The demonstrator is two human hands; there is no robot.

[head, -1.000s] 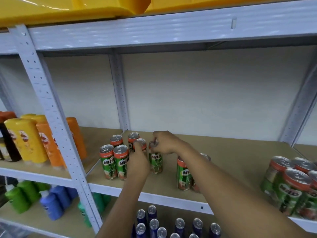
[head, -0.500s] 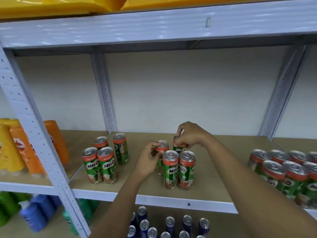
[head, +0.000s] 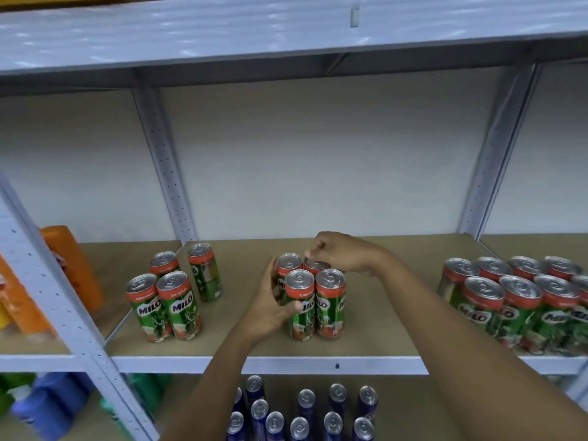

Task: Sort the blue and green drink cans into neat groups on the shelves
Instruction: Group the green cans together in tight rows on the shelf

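green cans, two hands on the middle cluster

green cans (head: 313, 305) stand upright as a block of four on the middle shelf (head: 270, 365), two in front and two behind, touching one another. the left hand (head: 270, 308) is at the block's left side, its grip wrapped round the left cans: fingers run up beside the back-left can (head: 288, 264) and the thumb lies across the label of the front-left can (head: 299, 308). the right hand (head: 342, 253) comes in from above and behind, its grip narrow, fingertips pinching the top rim of the back-right can (head: 315, 265). just in front of that grip stands the front-right can (head: 330, 305).

well to the left of the left hand's grip is another group of four green cans (head: 173, 302), two close together in front and two behind. well to the right of the right hand's grip a larger group of green cans (head: 521, 302) stands packed in rows. below both hands, on the lower shelf, blue cans (head: 305, 412) stand upright in loose rows. far left, orange bottles (head: 71, 265) lean on the neighbouring shelf, with blue and green bottles (head: 47, 405) blurred beneath them.
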